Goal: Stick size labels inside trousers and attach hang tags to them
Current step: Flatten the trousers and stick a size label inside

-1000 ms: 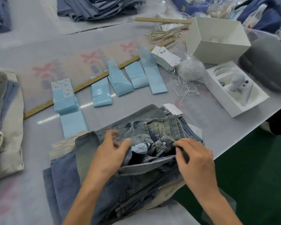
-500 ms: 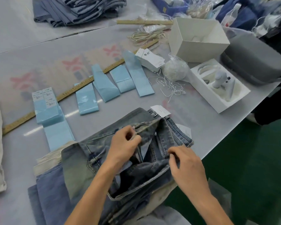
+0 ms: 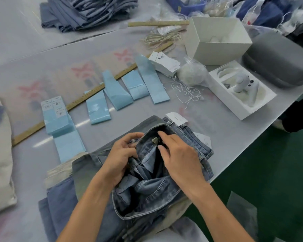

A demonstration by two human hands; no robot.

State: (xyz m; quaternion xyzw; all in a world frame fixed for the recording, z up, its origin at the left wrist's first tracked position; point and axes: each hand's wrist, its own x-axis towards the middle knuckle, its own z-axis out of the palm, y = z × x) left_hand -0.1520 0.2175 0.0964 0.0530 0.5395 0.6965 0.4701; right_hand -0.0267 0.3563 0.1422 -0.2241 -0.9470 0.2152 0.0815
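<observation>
While the faded blue denim trousers (image 3: 152, 193) lie atop a stack at the tabletop's (image 3: 222, 137) near edge, the left hand (image 3: 120, 158) grips their opened waistband with curled fingers; the right hand (image 3: 179, 158) rests straight-fingered inside. Pale blue label strips (image 3: 98, 106) lie beyond, toward the far edge.

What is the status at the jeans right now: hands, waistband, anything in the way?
Left hand grips the waistband of the jeans, holding it open. Right hand open, fingers reaching inside. Nothing in the way.

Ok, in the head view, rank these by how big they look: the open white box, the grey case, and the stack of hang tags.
1. Grey case, partly cut off
2. Open white box, close behind
3. Stack of hang tags, clearly smallest
</observation>
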